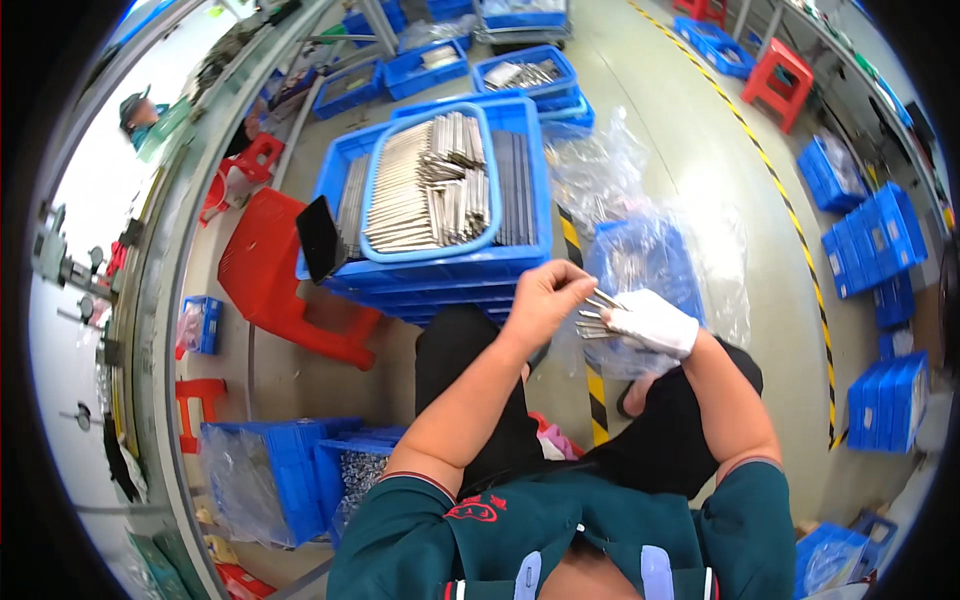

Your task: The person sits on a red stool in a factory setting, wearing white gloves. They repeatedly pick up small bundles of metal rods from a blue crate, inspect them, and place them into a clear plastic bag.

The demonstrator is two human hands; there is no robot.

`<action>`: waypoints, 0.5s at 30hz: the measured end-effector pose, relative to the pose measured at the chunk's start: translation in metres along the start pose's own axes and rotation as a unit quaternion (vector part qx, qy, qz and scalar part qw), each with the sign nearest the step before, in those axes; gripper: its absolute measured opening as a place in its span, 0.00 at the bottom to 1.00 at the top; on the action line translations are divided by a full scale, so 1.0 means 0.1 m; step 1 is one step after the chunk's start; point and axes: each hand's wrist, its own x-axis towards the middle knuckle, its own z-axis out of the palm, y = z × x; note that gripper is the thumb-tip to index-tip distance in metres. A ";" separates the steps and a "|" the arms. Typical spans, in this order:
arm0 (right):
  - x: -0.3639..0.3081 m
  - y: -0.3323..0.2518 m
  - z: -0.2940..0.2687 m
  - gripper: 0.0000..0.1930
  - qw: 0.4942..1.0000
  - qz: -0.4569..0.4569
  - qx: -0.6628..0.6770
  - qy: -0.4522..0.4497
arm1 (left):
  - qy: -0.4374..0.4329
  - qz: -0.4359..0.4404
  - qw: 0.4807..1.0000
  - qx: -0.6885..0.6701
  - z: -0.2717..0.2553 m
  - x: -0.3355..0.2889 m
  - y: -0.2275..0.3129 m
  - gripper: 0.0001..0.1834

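Nearest us, a dark green shirt (620, 510) and black trousers (655, 455); both forearms reach up from the lower edge. Left of the body, a blue crate (295, 475) draped with clear plastic, and beside it a bin of small metal parts (362, 472).

Hands next, out over the gap between the knees. We see the right hand (657, 322) in a white glove, fingers curled round a loose fan of metal strips (594, 330) whose ends stick out leftward. The left hand (545, 300) is bare — thumb and index pressed together, pinching the end of the uppermost strip; its other fingers fold in, and we can't tell whether they touch anything.

Just beyond, stacked blue crates (440, 278) carry a light blue tray (430, 256) packed with similar strips in rows, darker pieces (513, 185) standing to its right. A black flat panel (318, 240) leans at the stack's left corner. Right of the stack, clear plastic (640, 255) covers a blue bin (690, 270). A red plastic chair (270, 265) sits left of the stack.

Farther off we get more blue bins (525, 72), a red stool (780, 82) past the yellow-black floor line (768, 170) — and another person (140, 115) at upper left.
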 end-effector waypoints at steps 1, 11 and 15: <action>-0.03 0.02 -0.04 0.19 1.000 0.011 0.016 -0.003 | 0.017 -0.004 0.999 -0.027 0.01 0.01 0.00 0.07; 0.11 -0.14 -0.17 0.11 0.932 -0.046 0.359 -0.029 | -0.022 -0.024 0.994 0.103 -0.13 -0.16 0.07 0.11; 0.39 -0.60 -0.08 0.07 0.963 0.017 0.269 -0.021 | -0.059 -0.028 0.987 0.146 -0.16 -0.20 0.00 0.14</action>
